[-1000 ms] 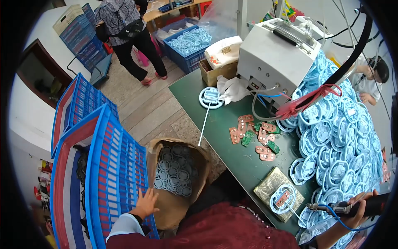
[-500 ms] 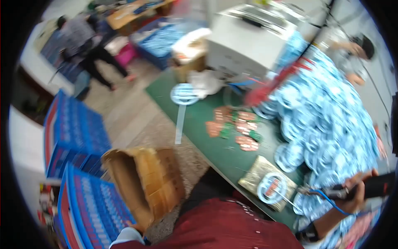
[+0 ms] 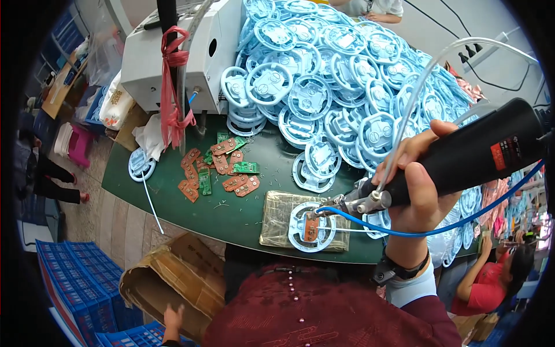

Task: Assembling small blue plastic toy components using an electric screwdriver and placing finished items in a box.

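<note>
My right hand (image 3: pixel 425 179) is wrapped round a black power screwdriver (image 3: pixel 468 153) with a metal nose, a clear tube and a blue hose. The nose meets the upper edge of a brown circuit board (image 3: pixel 310 228). That board sits in a light blue plastic wheel-shaped part (image 3: pixel 330 232), with a thin white stem reaching right. Beneath the part is a tape-wrapped block (image 3: pixel 277 220) on the green table. Low on the left, my left hand (image 3: pixel 173 318) is by the mouth of a cardboard box (image 3: pixel 202 289), fingers apart and holding nothing visible.
Light blue wheel parts (image 3: pixel 347 87) are heaped at the back right. Brown and green boards (image 3: pixel 222 165) and tiny screws lie mid-table. A grey machine (image 3: pixel 147 75) stands behind. Another wheel part (image 3: pixel 141 165) hangs over the left edge. Blue crates (image 3: pixel 81 272) stand left; co-workers are around.
My view has swung right, toward the heap. The screwdriver's nose, formerly right of the wheel part, is now at its board. My left hand stays low beside the cardboard box.
</note>
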Demonstrator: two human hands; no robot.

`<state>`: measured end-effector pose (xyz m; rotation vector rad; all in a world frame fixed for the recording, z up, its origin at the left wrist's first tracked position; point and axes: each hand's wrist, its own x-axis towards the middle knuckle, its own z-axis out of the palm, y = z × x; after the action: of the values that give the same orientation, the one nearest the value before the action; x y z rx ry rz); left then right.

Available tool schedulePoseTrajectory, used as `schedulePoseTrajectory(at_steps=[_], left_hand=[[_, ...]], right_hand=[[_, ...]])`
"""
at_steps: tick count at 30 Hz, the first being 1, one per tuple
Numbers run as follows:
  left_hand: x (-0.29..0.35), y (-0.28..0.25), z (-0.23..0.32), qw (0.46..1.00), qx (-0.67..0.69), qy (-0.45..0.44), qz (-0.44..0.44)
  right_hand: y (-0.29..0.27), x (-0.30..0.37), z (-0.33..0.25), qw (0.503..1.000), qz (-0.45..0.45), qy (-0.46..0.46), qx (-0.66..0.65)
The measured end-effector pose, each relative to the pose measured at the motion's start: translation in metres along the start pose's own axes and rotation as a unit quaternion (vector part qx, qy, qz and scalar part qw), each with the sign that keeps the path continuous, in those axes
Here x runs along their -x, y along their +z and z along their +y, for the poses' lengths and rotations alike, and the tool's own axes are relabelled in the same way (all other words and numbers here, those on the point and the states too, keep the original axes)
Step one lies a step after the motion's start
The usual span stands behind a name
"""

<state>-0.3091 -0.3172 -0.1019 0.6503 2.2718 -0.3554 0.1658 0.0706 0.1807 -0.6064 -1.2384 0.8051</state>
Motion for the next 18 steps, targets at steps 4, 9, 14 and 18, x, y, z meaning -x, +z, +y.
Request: schedulePoseTrajectory(at_steps=[4,9,14,18], left_hand=[[-0.019,0.026,0.065,0.951,0.306,-0.004,0.037],[-0.074,0.099,0.044,0.965,0.205,0.088,0.139],[-0.058,0.082,0.087,0.971,0.072,0.172,0.150],[-0.025,0.077,0.117,0.961,0.045,0.260,0.080]], right_hand=[[0.000,0.003,0.004,1.000,0.002,-0.001,0.014],[0.009,0.002,0.000,1.000,0.002,0.005,0.002],[0.007,0.003,0.001,1.000,0.010,-0.007,0.006],[0.007,0.003,-0.003,1.000,0.004,-0.005,0.009]])
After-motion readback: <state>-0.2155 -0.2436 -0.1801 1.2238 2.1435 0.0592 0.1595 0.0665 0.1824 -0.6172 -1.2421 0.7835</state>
